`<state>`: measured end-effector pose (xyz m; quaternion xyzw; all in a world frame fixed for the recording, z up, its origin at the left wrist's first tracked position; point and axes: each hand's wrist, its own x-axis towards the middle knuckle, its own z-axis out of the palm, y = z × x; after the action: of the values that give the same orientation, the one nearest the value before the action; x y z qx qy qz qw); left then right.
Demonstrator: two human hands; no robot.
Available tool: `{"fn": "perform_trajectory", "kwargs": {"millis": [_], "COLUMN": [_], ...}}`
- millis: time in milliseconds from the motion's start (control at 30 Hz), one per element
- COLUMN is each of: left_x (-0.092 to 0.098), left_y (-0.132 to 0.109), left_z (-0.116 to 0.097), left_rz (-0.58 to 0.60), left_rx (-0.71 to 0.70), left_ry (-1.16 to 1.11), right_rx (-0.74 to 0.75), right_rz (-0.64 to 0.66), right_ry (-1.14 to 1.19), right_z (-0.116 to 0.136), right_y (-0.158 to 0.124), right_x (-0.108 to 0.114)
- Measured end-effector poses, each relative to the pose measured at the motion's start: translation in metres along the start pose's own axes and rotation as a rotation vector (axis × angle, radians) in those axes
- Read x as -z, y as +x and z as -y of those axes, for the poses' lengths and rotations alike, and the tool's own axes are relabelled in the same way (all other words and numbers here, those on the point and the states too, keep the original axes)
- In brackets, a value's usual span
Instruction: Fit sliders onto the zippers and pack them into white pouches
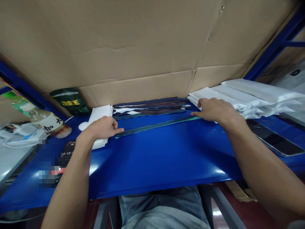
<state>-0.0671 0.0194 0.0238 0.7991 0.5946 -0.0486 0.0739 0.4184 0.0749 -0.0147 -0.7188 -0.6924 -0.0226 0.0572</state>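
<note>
Because the strip (pixel 157 125) at mid-frame appears thin, light and limp, I judge its ends the proper hold, where left hand (pixel 103 127) and right hand (pixel 214 108) sit part-curled, pinch unconfirmed.

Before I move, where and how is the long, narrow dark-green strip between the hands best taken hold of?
Probably by pinching both ends, from above and outside: the long, narrow dark-green strip is thin and runs nearly straight across the glossy blue tabletop. The left hand is at its left end, the right hand at its right.
</note>
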Motion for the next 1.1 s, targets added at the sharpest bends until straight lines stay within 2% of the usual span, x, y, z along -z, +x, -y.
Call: {"fn": "perform_trajectory", "kwargs": {"millis": [100,167,233,400,533,700,833,967,1100], "left_x": [-0.005,-0.014,-0.024,-0.043,-0.042,-0.037,-0.039,-0.042,-0.039], "left_y": [0.007,0.013,0.019,0.030,0.033,0.031,0.029,0.028,0.027], "left_z": [-0.001,-0.003,-0.004,-0.010,-0.013,-0.012,-0.010,-0.011,-0.013], "left_rz": [-0.239,-0.335,-0.333,-0.211,-0.261,-0.265,-0.254,-0.293,-0.353], "left_rx": [0.080,0.118,0.140,0.192,0.231,0.269,0.263,0.265,0.258], "left_ry": [0.100,0.200,0.313,0.448,0.435,0.354,0.392,0.462,0.434], "right_rx": [-0.037,-0.039,-0.034,0.018,0.074,0.130,0.138,0.132,0.123], "right_rz": [-0.001,-0.031,-0.024,0.010,-0.004,-0.003,0.001,-0.011,-0.037], "right_ry": [-0.083,-0.086,-0.082,-0.070,-0.067,-0.059,-0.049,-0.036,-0.035], "right_z": [0.007,0.012,0.017,0.030,0.041,0.052,0.054,0.055,0.058], "right_y": [-0.004,-0.007,-0.009,-0.013,-0.019,-0.026,-0.027,-0.026,-0.028], "right_x": [0.002,0.005,0.007,0.004,0.003,0.004,0.002,0.000,0.002]}}
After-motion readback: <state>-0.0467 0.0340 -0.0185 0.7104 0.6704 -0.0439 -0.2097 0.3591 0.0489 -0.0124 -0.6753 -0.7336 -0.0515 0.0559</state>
